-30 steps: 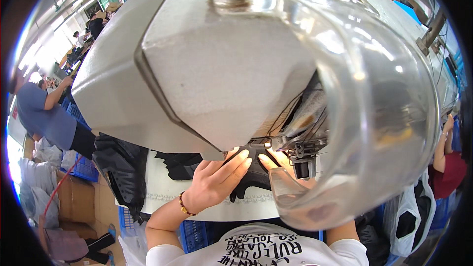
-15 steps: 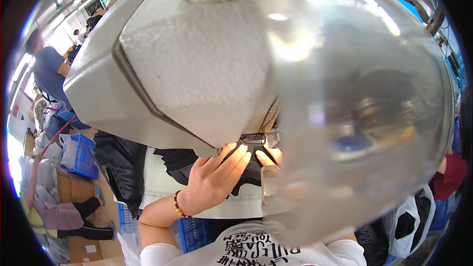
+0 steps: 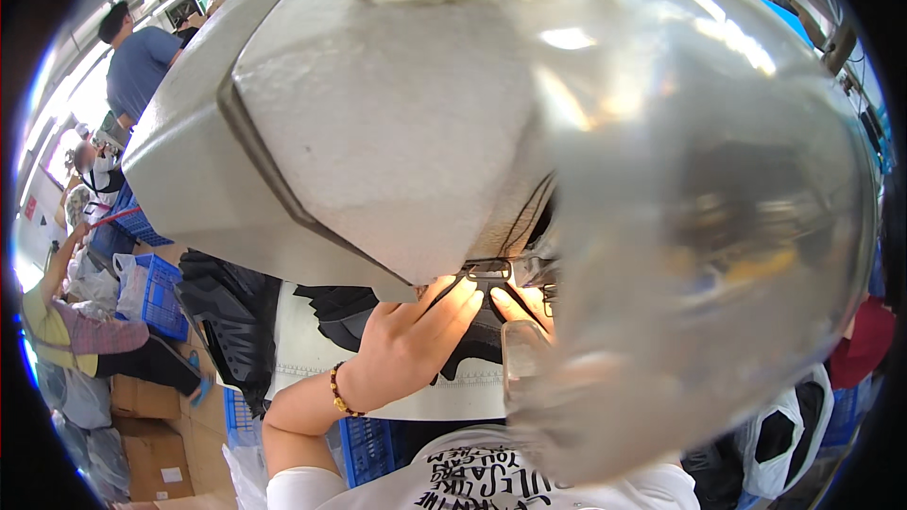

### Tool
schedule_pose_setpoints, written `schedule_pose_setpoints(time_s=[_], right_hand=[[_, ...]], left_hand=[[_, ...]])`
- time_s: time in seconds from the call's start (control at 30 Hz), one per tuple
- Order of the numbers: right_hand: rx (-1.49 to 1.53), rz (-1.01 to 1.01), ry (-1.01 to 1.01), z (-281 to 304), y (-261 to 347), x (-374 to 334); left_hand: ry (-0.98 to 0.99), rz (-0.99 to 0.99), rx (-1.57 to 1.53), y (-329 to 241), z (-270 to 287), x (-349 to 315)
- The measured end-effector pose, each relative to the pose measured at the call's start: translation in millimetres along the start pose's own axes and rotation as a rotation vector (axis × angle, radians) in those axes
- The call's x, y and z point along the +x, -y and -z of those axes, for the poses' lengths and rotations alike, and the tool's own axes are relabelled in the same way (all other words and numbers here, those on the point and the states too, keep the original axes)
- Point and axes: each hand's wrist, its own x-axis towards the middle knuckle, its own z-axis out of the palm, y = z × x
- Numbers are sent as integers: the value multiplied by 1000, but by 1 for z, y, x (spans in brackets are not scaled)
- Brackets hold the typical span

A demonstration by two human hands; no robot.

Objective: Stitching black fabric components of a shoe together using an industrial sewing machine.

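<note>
Under the head of a pale grey sewing machine (image 3: 378,132), both hands hold a black shoe upper (image 3: 480,329). My left hand (image 3: 411,335), a beaded bracelet on its wrist, has its fingers together and bent onto the upper's left side. The thumb is hidden. Of my right hand (image 3: 521,306) only a few fingers show, pressed to the upper's right side; a blurred clear guard (image 3: 718,227) and a small clear plate (image 3: 525,354) cover the rest. Bright light falls on the fingertips, beside a small metal frame (image 3: 488,270). The needle cannot be made out.
More black uppers (image 3: 227,321) are stacked left on the white machine bed (image 3: 316,364). Blue crates (image 3: 162,297) and cardboard boxes (image 3: 151,463) stand on the floor at left. Several people are at work there. White bags (image 3: 779,444) with black pieces hang at lower right.
My hands stay nearly where they were on the upper. The view has shifted slightly, showing a little more of my right hand. People at left have changed position.
</note>
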Motion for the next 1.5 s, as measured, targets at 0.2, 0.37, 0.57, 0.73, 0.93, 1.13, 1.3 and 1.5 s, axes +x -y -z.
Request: schedule_pose_setpoints(time_s=[0.2,0.37,0.57,0.73,0.93,1.13,1.3,1.5], right_hand=[[45,-53,3,12,8,22],[63,-112,9,20,10,30],[-67,-24,-112,0,6,17],[-220,27,64,14,5,18],[-241,24,105,8,4,10],[-234,22,147,-4,1,-2],[-185,16,113,-6,-4,0],[82,-78,191,-27,-5,-15]], left_hand=[[97,60,-30,7,8,2],[79,50,-84,8,10,5],[100,51,-155,12,13,4],[67,-11,-86,8,11,11],[2,30,-133,15,5,11],[40,44,-117,14,6,6],[28,65,-132,14,10,12],[34,143,-168,9,2,8]])
